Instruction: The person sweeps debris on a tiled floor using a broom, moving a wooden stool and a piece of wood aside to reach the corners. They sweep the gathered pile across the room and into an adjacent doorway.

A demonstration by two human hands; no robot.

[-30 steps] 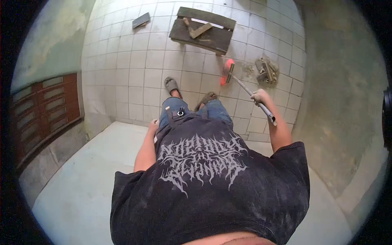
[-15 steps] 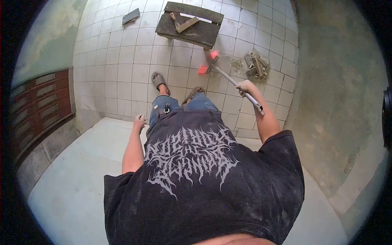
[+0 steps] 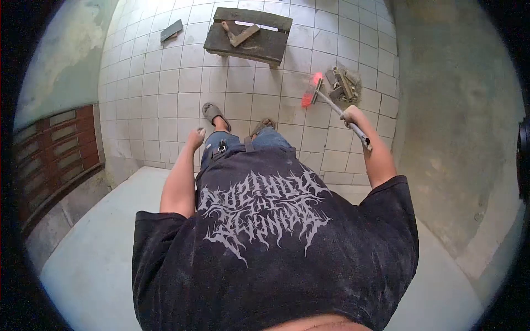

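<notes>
On white tiled floor (image 3: 165, 94), right hand (image 3: 351, 115) clamped on broom (image 3: 331, 105), left hand (image 3: 196, 135) empty, open.

spiky grey lettering on black t-shirt (image 3: 265, 220), not legible, no other text

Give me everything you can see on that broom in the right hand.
The broom has a pale metal-looking handle and a red-orange bristle head, blurred. It slants from the right hand, which grips the handle near its upper end, down to the white tiled floor. The head sits beside a debris pile; contact is unclear.
</notes>
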